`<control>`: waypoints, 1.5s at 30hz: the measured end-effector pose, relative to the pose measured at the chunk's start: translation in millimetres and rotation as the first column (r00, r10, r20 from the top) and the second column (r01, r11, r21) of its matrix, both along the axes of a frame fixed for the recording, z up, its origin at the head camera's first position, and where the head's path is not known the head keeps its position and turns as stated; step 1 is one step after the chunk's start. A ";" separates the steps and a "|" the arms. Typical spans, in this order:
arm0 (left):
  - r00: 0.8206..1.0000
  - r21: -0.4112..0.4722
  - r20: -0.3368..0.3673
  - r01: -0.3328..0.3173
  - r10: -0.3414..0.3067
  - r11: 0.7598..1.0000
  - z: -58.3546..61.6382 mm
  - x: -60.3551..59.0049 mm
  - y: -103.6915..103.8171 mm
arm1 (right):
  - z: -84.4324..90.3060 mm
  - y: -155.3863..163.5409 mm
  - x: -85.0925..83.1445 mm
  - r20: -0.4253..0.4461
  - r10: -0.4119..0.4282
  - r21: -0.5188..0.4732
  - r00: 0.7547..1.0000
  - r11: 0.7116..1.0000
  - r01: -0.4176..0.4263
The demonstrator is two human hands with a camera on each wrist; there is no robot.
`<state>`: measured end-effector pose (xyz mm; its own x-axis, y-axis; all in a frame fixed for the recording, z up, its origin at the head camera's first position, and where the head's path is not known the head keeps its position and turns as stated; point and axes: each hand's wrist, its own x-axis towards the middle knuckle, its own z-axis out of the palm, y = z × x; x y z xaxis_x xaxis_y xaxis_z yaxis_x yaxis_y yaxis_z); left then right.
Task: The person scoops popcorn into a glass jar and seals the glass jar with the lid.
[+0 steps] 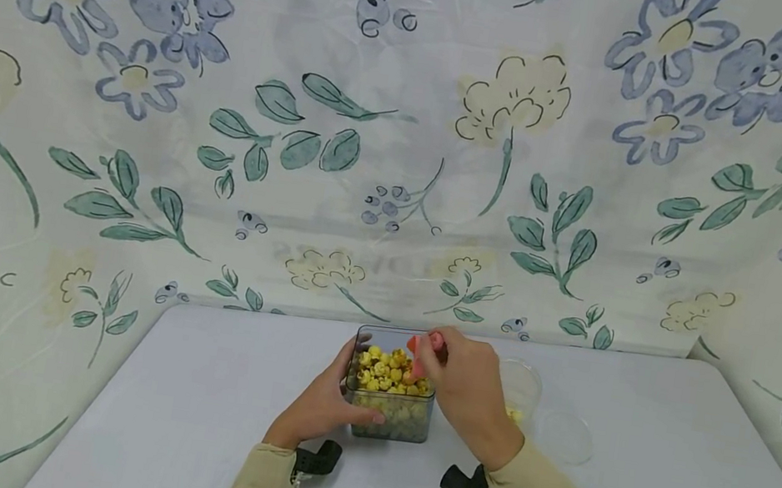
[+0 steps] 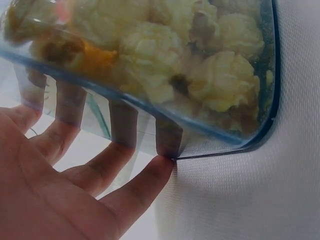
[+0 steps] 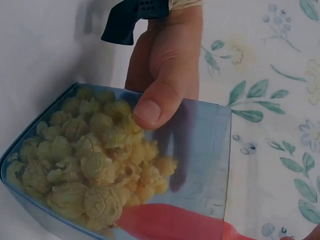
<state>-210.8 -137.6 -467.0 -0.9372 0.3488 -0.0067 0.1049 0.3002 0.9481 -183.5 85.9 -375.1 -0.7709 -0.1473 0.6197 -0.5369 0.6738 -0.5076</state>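
Observation:
A clear square container (image 1: 389, 419) full of yellow popcorn (image 1: 387, 370) stands on the white table (image 1: 186, 399). My left hand (image 1: 336, 394) grips its left side. In the left wrist view its fingers (image 2: 120, 165) press flat against the container's wall (image 2: 225, 135), with the popcorn (image 2: 150, 45) behind it. In the right wrist view the left thumb (image 3: 155, 102) hooks over the container's rim (image 3: 205, 145) above the popcorn (image 3: 85, 165). My right hand (image 1: 446, 352) pinches a red spoon (image 1: 417, 347) over the container's far right corner. The red spoon (image 3: 170, 222) lies along the near rim.
A small clear cup (image 1: 520, 386) and a clear round lid (image 1: 563, 436) sit just right of the container, partly behind my right hand. A floral cloth (image 1: 404, 153) hangs behind and to both sides of the table. Black camera mounts (image 1: 316, 461) sit at both wrists.

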 end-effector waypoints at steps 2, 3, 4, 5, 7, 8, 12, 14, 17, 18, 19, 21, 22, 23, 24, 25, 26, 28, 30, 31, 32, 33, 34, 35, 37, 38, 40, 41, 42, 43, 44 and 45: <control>1.000 -0.001 0.001 0.000 0.000 1.000 0.1 0.4 -0.2 | -1.2 -1.7 -0.1 -0.002 0.012 0.011 1.000 1.000 -0.012; 1.000 0.001 0.003 0.002 -0.002 1.000 0.1 0.4 -0.3 | -1.8 -2.4 -0.2 0.001 0.018 0.015 1.000 1.000 -0.018; 1.000 -0.001 0.002 0.003 -0.003 1.000 0.3 0.4 -0.3 | -2.4 -3.0 -0.4 0.006 0.025 0.019 1.000 1.000 -0.025; 1.000 -0.004 0.002 0.002 -0.002 1.000 0.4 0.4 -0.3 | -3.1 -3.4 -0.6 0.015 0.030 0.022 0.999 0.999 -0.031; 1.000 -0.009 0.002 0.000 0.000 1.000 0.7 0.3 -0.2 | -4.1 -4.0 -1.3 0.040 0.042 0.025 0.998 0.999 -0.043; 1.000 -0.011 0.002 -0.001 0.001 1.000 0.7 0.3 -0.2 | -4.7 -4.0 -1.8 0.053 0.047 0.025 0.997 0.999 -0.048; 1.000 -0.017 -0.003 0.001 -0.001 1.000 0.6 -0.1 -0.1 | -8.1 -2.9 -5.3 0.096 0.051 0.021 0.994 0.998 -0.053; 1.000 -0.016 -0.007 0.004 -0.004 1.000 0.0 -0.1 -0.2 | -10.2 -1.2 -7.4 0.121 0.050 0.002 0.991 0.999 -0.051; 1.000 -0.016 -0.007 0.004 -0.004 1.000 -0.4 -0.5 -0.5 | -11.3 1.5 -9.4 0.159 0.050 -0.039 0.986 0.998 -0.045; 1.000 -0.016 -0.007 0.004 -0.004 1.000 -0.5 -0.6 -0.6 | -11.0 2.1 -9.5 0.171 0.051 -0.052 0.984 0.998 -0.042; 1.000 -0.016 -0.008 0.004 -0.004 1.000 -0.4 -0.6 -0.6 | -10.8 2.6 -9.6 0.186 0.055 -0.066 0.981 0.997 -0.043; 1.000 -0.017 -0.010 0.002 -0.002 1.000 0.0 -0.5 -0.8 | -10.3 3.3 -9.8 0.205 0.058 -0.080 0.977 0.996 -0.043; 1.000 -0.016 -0.009 0.003 -0.003 1.000 0.3 -0.3 -0.8 | -10.1 3.7 -9.8 0.212 0.059 -0.086 0.975 0.995 -0.041; 1.000 -0.014 -0.009 0.004 -0.004 1.000 0.4 0.0 -0.8 | -10.0 4.2 -9.7 0.221 0.058 -0.090 0.974 0.995 -0.039; 1.000 -0.013 -0.008 0.005 -0.005 1.000 0.7 0.2 -0.7 | -10.2 4.8 -9.9 0.229 0.058 -0.093 0.972 0.995 -0.038; 1.000 -0.012 -0.005 0.004 -0.004 1.000 0.8 0.5 -0.7 | -10.4 5.6 -9.9 0.236 0.059 -0.097 0.970 0.995 -0.037; 1.000 -0.012 -0.002 0.004 -0.004 1.000 0.9 0.8 -0.7 | -10.5 6.3 -9.8 0.242 0.057 -0.102 0.969 0.994 -0.033; 1.000 -0.014 0.003 0.002 -0.001 1.000 1.2 1.2 -0.8 | -10.7 7.8 -9.4 0.244 0.051 -0.118 0.968 0.993 -0.022; 1.000 -0.018 0.005 -0.001 0.001 1.000 1.2 1.6 -1.0 | -12.3 8.7 -9.3 0.228 0.039 -0.107 0.973 0.994 -0.015; 1.000 -0.016 0.006 -0.002 0.002 1.000 1.2 1.8 -1.1 | -13.1 8.6 -9.0 0.220 0.038 -0.095 0.975 0.995 -0.017; 1.000 -0.014 0.008 -0.002 0.002 1.000 1.1 1.9 -1.2 | -14.2 8.4 -8.8 0.210 0.039 -0.079 0.977 0.997 -0.023; 1.000 -0.010 0.011 0.001 -0.001 1.000 0.8 2.0 -1.4 | -15.1 8.0 -8.4 0.200 0.046 -0.064 0.979 0.997 -0.033; 1.000 -0.005 0.013 0.004 -0.004 1.000 0.6 1.9 -1.5 | -16.1 7.5 -8.1 0.190 0.055 -0.048 0.980 0.998 -0.047; 1.000 0.001 0.014 0.007 -0.007 1.000 0.3 1.8 -1.5 | -17.0 6.8 -7.9 0.181 0.065 -0.032 0.981 0.998 -0.061; 1.000 0.003 0.013 0.009 -0.009 1.000 -0.3 1.5 -1.5 | -18.0 5.8 -7.2 0.182 0.087 -0.033 0.979 0.996 -0.083; 1.000 0.002 0.012 0.009 -0.009 1.000 -0.5 1.4 -1.4 | -18.5 5.7 -7.1 0.185 0.092 -0.041 0.978 0.995 -0.086; 1.000 -0.004 0.010 0.006 -0.006 1.000 -0.8 1.3 -1.1 | -19.9 6.4 -6.9 0.196 0.095 -0.053 0.976 0.995 -0.086; 1.000 -0.010 0.010 0.003 -0.003 1.000 -0.8 1.4 -0.9 | -20.5 7.1 -6.5 0.202 0.095 -0.056 0.975 0.995 -0.086; 1.000 -0.013 0.006 0.002 -0.002 1.000 -0.6 1.4 -0.9 | -21.0 8.0 -5.8 0.210 0.097 -0.061 0.973 0.994 -0.086; 1.000 -0.015 0.007 -0.001 0.001 1.000 -0.4 1.6 -0.7 | -21.4 8.7 -5.4 0.213 0.096 -0.064 0.972 0.994 -0.084; 1.000 -0.016 0.009 -0.002 0.002 1.000 -0.1 1.7 -0.6 | -21.5 9.7 -4.4 0.214 0.100 -0.075 0.972 0.994 -0.086; 1.000 -0.020 0.010 -0.002 0.002 1.000 0.2 1.8 -0.6 | -21.7 10.4 -3.8 0.214 0.100 -0.082 0.972 0.993 -0.084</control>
<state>-209.0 -138.2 -466.8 -0.9377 0.3467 -0.0226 0.0952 0.3190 0.9430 -187.3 96.3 -396.8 -0.8736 -0.1847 0.4502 -0.4660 0.5842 -0.6645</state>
